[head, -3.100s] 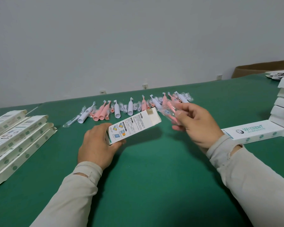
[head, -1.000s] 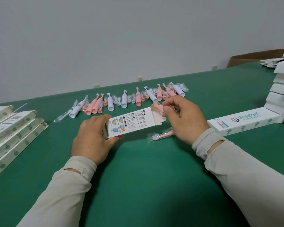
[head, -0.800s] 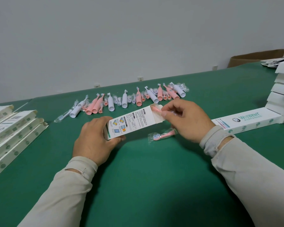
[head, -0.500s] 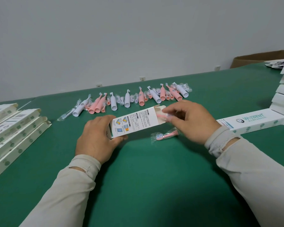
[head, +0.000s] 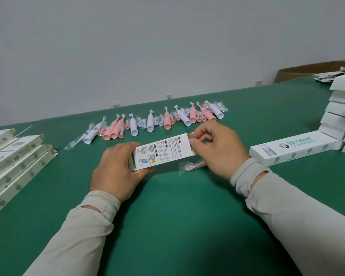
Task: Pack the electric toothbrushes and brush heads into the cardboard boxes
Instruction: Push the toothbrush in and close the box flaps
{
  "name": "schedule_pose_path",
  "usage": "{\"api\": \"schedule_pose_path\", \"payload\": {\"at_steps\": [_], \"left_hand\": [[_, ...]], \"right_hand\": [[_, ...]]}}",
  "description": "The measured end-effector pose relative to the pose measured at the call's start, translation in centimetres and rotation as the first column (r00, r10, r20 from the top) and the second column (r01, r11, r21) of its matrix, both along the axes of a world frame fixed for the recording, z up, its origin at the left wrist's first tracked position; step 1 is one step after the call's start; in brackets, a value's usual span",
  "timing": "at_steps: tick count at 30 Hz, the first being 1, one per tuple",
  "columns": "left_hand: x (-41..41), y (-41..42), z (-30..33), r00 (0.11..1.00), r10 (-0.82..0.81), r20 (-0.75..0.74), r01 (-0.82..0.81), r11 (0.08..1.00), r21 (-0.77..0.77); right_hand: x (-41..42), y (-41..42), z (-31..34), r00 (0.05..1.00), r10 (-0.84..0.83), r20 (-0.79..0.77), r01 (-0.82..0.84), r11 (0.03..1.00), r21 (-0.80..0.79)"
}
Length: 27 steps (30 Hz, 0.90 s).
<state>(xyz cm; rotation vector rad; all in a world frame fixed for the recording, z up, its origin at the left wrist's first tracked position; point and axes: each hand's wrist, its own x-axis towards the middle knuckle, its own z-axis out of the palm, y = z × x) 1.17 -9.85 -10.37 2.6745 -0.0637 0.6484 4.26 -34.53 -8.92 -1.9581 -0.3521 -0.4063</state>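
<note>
My left hand (head: pixel 116 172) grips the near end of a white printed cardboard box (head: pixel 161 152), held just above the green table. At the box's open far end my right hand (head: pixel 217 150) has its fingers curled, thumb and fingertips against the opening; whatever is between them is hidden. A pink brush head in a clear wrapper (head: pixel 191 166) lies on the table under my right hand. Beyond the box runs a row of pink and white toothbrush handles (head: pixel 167 122) with wrapped brush heads among them.
Open flat boxes (head: pixel 14 162) lie stacked at the left edge. A closed white branded box (head: pixel 295 150) lies to the right, with a tall stack of white boxes (head: pixel 341 116) behind it. A brown carton (head: pixel 307 71) stands at the far right.
My right hand pushed the pink toothbrush handle further into the box's open end; it no longer shows. One wrapped pink brush head was dropped on the table beneath that hand.
</note>
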Motion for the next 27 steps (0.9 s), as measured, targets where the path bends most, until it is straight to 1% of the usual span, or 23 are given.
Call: {"api": "schedule_pose_path", "payload": {"at_steps": [1,3,5,6,7,8,9,10,11,12,13,14,15,17,19,21,25,27], "left_hand": [[0.0,0.0,0.0,1.0,-0.009,0.001,0.009,1.0,-0.005],[0.1,0.2,-0.1,1.0,-0.026,-0.013,0.026,1.0,-0.004],[0.1,0.3,-0.2,0.999,-0.036,-0.04,0.036,0.999,-0.001],[0.1,0.3,-0.3,0.999,-0.033,-0.043,0.033,0.999,-0.002],[0.2,0.3,-0.3,0.999,-0.025,-0.037,0.025,1.0,-0.007],[0.2,0.3,-0.3,1.0,-0.008,-0.027,0.007,1.0,-0.018],[0.3,0.4,-0.2,1.0,0.017,-0.013,-0.017,0.999,-0.034],[0.3,0.5,-0.2,0.999,0.046,-0.004,-0.046,0.998,-0.048],[0.4,0.6,-0.1,0.997,0.074,-0.002,-0.074,0.996,-0.058],[0.3,0.8,-0.1,0.995,0.099,-0.007,-0.099,0.993,-0.064],[0.3,0.9,-0.1,0.993,0.118,-0.014,-0.119,0.991,-0.07],[0.3,1.1,-0.1,0.991,0.129,-0.019,-0.13,0.989,-0.075],[0.3,1.1,-0.1,0.991,0.135,-0.022,-0.136,0.987,-0.081],[0.4,1.0,-0.1,0.99,0.136,-0.024,-0.137,0.987,-0.089],[0.4,0.8,-0.1,0.991,0.132,-0.021,-0.133,0.987,-0.091],[0.3,0.7,-0.1,0.991,0.132,-0.022,-0.134,0.987,-0.089],[0.3,0.7,-0.1,0.992,0.128,-0.021,-0.13,0.987,-0.098],[0.3,0.7,-0.1,0.993,0.12,-0.019,-0.122,0.988,-0.093]], "right_hand": [[-0.1,0.1,0.0,0.993,0.096,-0.071,-0.093,0.995,0.046],[-0.3,-0.1,0.3,0.938,0.263,-0.228,-0.249,0.964,0.088],[-0.3,-0.8,0.7,0.856,0.364,-0.368,-0.324,0.931,0.166],[-0.2,-1.2,0.9,0.833,0.391,-0.391,-0.325,0.918,0.227],[0.0,-1.6,1.1,0.84,0.388,-0.379,-0.291,0.912,0.287],[0.3,-2.1,1.3,0.879,0.337,-0.337,-0.229,0.919,0.322],[0.6,-2.6,1.5,0.931,0.237,-0.277,-0.143,0.936,0.32],[1.0,-3.1,1.6,0.972,0.104,-0.209,-0.042,0.959,0.279],[1.2,-3.6,1.5,0.99,-0.02,-0.142,0.049,0.978,0.205],[1.4,-3.8,1.3,0.991,-0.094,-0.091,0.103,0.99,0.1],[1.4,-3.8,0.9,0.992,-0.104,-0.067,0.103,0.994,-0.022],[1.2,-3.6,0.5,0.995,-0.067,-0.071,0.056,0.986,-0.155],[0.9,-3.0,0.1,0.996,-0.016,-0.093,-0.011,0.958,-0.285],[0.2,-1.7,-0.3,0.991,0.043,-0.13,-0.102,0.863,-0.496],[-0.3,-0.5,-0.1,0.995,0.042,-0.092,-0.093,0.736,-0.67],[-0.7,0.3,0.4,0.997,0.027,-0.077,-0.076,0.645,-0.76],[-1.5,0.7,1.1,0.98,0.001,-0.197,-0.169,0.519,-0.838],[-1.8,0.5,1.4,0.975,-0.029,-0.22,-0.181,0.465,-0.866]]}}
